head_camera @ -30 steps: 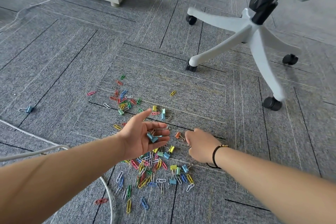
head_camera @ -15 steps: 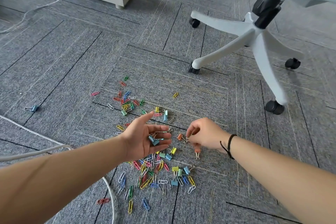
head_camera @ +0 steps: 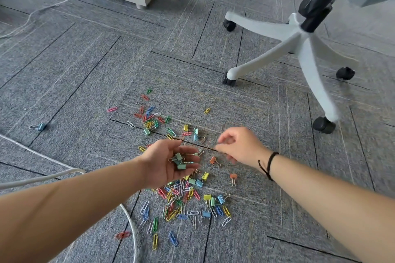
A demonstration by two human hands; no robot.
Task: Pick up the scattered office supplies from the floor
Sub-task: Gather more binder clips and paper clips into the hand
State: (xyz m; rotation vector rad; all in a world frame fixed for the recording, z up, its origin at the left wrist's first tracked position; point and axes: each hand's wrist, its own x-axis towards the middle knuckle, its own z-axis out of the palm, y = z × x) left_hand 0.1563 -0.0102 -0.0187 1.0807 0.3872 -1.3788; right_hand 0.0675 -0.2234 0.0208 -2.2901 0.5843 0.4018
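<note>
Grey striped carpet (head_camera: 85,74); multicoloured paper clips (head_camera: 171,209); white chair base (head_camera: 299,49); black wristband (head_camera: 268,164).

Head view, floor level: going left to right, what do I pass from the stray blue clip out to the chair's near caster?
Blue binder clip → pink paper clip → left hand cupping binder clips → right hand → near caster.

I can read no text, label, brand, number or sign anywhere in my head view: nothing legible on the clips, the carpet, the chair base or the cabinet at eleven o'clock.
</note>
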